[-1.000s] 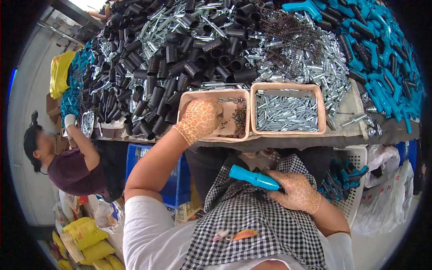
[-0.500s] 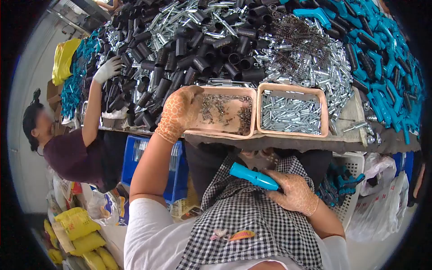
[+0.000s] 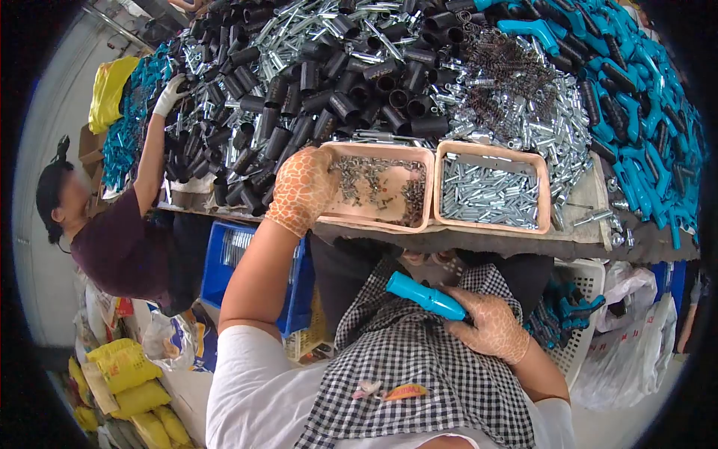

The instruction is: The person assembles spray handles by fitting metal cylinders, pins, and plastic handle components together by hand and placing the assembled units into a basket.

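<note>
My left hand [image 3: 305, 188], in a patterned glove, is at the left end of a shallow tray [image 3: 428, 187] that holds small screws [image 3: 366, 179]. Its fingers are curled down by the tray's left wall; whatever they pinch is hidden. My right hand [image 3: 490, 325], gloved the same way, is closed around the dark end of a teal plastic tool handle [image 3: 425, 295]. The handle lies slantwise above my checked apron [image 3: 419, 359], its teal end pointing up and left. Beside the screw tray is a second tray [image 3: 544, 194] with short metal pins [image 3: 490, 194].
Behind the trays are heaped black tubes [image 3: 344, 108], dark springs [image 3: 508, 63] and teal handles [image 3: 636, 135]. At the left, a co-worker's white-gloved hand [image 3: 170, 95] touches the pile. A blue crate [image 3: 213, 280] and a white basket [image 3: 591, 277] stand below the table edge.
The view has shifted slightly. My left hand stays at the screw tray and my right hand keeps the teal handle. The co-worker's hand has moved up and left over the pile.
</note>
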A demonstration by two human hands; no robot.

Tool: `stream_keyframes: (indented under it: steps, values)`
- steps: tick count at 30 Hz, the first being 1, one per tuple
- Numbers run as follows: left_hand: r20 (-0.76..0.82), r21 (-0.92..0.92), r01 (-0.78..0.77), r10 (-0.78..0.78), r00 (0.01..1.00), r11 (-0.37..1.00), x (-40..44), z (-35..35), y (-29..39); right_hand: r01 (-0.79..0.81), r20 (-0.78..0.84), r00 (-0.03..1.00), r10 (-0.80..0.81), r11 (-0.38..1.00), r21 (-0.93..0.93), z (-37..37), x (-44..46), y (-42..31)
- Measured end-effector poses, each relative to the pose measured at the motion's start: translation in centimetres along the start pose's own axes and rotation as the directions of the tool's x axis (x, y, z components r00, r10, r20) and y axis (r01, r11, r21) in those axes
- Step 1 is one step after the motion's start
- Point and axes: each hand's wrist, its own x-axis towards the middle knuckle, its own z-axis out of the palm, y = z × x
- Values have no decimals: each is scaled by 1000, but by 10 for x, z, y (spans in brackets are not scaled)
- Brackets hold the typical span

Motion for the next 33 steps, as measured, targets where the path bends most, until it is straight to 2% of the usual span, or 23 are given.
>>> stream_keyframes:
  steps: [2,5,8,11,14,17,20,23,26,30,33]
  values:
    - [87,15,39,-40,995,999,-1,-5,5,-7,3,1000,7,1000,9,1,0,1]
    - [81,28,143,-145,986,989,1,-15,20,-5,-2,1000,5,1000,17,2,0,4]
    - [12,106,64,-65,998,992,1,-23,20,13,-16,1000,-13,1000,16,3,1,5]
    - [-245,48,-186,192,950,981,1,-5,1,9,-13,1000,-9,1000,25,0,1,3]
    - [-239,-201,-196,146,960,960,3,2,-5,8,-14,1000,-7,999,33,-1,2,1]
    - [-179,-386,-70,-1,984,920,1,3,-3,8,-23,1000,-8,999,39,1,2,3]
    - [-86,-460,11,-57,995,888,0,3,-5,18,-30,999,-17,999,47,1,1,4]
    - [-48,-276,42,-58,997,960,-2,2,-7,35,-32,999,-33,999,42,1,2,3]
    - [145,-152,124,-102,984,981,0,-4,9,37,-27,999,-36,999,35,2,3,3]
    - [93,85,167,-175,980,982,4,22,15,30,-38,999,-29,999,39,5,1,5]
    - [101,227,73,-98,990,971,11,51,14,37,-48,998,-35,999,31,7,0,7]
